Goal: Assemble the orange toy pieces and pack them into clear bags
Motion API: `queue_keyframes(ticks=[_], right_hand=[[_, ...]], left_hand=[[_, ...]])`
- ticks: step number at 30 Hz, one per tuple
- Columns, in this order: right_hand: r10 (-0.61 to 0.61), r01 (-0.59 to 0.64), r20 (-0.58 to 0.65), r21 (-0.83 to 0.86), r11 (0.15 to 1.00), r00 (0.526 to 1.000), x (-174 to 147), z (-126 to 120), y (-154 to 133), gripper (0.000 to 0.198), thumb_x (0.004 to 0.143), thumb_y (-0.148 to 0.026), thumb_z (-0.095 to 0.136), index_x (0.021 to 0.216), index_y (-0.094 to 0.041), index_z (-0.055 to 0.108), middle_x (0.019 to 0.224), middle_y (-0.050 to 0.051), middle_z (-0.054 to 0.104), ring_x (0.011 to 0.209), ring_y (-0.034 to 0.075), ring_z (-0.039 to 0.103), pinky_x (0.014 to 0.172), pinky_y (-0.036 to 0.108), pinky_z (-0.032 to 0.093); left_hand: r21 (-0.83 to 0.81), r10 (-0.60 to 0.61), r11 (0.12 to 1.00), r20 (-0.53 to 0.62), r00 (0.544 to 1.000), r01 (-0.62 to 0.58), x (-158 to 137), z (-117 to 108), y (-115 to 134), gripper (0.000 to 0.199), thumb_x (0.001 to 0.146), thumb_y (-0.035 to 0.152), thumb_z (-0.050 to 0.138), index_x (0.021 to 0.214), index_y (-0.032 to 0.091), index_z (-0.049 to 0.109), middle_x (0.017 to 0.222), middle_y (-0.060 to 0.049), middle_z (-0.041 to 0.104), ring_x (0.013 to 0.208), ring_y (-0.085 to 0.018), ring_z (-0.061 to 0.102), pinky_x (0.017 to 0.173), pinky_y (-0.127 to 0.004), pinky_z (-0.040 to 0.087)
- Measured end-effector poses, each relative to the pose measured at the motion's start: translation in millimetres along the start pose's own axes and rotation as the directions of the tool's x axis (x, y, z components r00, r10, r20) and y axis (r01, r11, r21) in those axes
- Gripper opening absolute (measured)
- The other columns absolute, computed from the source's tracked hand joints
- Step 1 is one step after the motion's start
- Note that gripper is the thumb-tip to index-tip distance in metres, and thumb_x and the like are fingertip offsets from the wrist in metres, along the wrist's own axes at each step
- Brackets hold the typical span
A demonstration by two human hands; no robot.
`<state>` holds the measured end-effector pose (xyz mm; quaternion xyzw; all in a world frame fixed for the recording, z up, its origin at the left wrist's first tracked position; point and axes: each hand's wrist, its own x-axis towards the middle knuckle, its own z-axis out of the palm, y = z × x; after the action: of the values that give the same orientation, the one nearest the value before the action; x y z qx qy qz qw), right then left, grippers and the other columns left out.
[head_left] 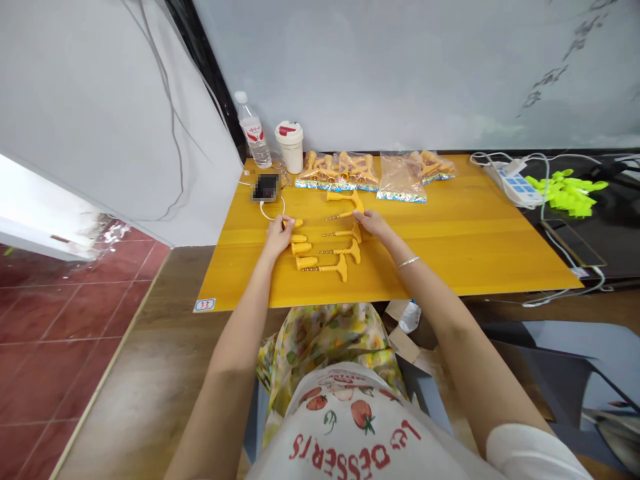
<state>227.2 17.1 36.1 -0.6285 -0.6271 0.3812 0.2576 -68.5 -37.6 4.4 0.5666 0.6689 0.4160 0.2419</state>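
Observation:
At the left end of a small row of yellow tapered caps, my left hand point(281, 231) has its fingers closed on the farthest yellow cap point(299, 223). My right hand point(371, 222) pinches the handle end of a yellow T-handled tool with a metal screw shaft point(341, 215). Just beyond it lies another yellow piece point(340, 196); whether the two touch is unclear. Nearer to me, several like tools lie side by side, shafts pointing left, among them the nearest T-handled tool point(333, 268). Its shaft tip lies close to a loose cap point(306, 263).
Along the back of the yellow table point(450, 247) lie clear bags of yellow parts point(350, 170) and a flat clear bag point(400, 180). A water bottle point(254, 132), a lidded cup point(290, 148) and a cabled device point(266, 187) stand back left. A power strip point(520, 187) lies right.

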Motion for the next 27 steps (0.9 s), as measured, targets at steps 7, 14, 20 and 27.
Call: queue_keyframes(ticks=[7,14,20,27], right_hand=[[0.018,-0.012,0.018,-0.293,0.956,1.000,8,-5,-3,0.033,0.089,-0.050,0.062,0.085,-0.017,0.063,0.093,0.014,0.072,0.093,0.027,0.065,0.081,0.031,0.047],[0.053,-0.017,0.036,-0.651,0.759,0.998,-14,-9,-24,0.050,0.097,-0.058,0.043,0.124,-0.018,0.060,0.121,0.018,0.069,0.114,0.034,0.064,0.092,0.045,0.049],[-0.078,0.021,-0.048,-0.713,0.701,0.996,10,-13,-42,0.049,0.101,-0.049,0.042,0.141,-0.022,0.050,0.128,0.017,0.063,0.114,0.032,0.063,0.093,0.043,0.049],[-0.080,0.030,-0.035,-0.721,0.692,0.996,47,1,-42,0.042,0.100,-0.042,0.046,0.140,-0.032,0.053,0.138,0.017,0.050,0.114,0.031,0.061,0.091,0.043,0.050]], left_hand=[[0.114,0.060,0.992,0.013,0.998,-0.061,-6,0,-1,0.016,0.088,0.035,0.059,0.090,0.023,0.067,0.070,0.000,0.053,0.075,-0.019,0.050,0.080,-0.031,0.038],[0.127,0.111,0.986,-0.036,0.993,-0.105,-9,2,2,0.033,0.095,0.047,0.047,0.085,0.022,0.067,0.078,-0.003,0.062,0.088,-0.021,0.056,0.087,-0.033,0.041],[-0.024,0.137,0.989,-0.164,0.977,-0.143,-5,3,-4,0.053,0.101,0.053,0.028,0.085,0.020,0.066,0.094,-0.007,0.069,0.099,-0.021,0.061,0.099,-0.034,0.042],[-0.097,0.051,0.993,-0.212,0.976,-0.073,-5,3,-7,0.057,0.100,0.058,0.026,0.086,0.020,0.066,0.095,-0.008,0.069,0.097,-0.020,0.063,0.096,-0.032,0.046]])
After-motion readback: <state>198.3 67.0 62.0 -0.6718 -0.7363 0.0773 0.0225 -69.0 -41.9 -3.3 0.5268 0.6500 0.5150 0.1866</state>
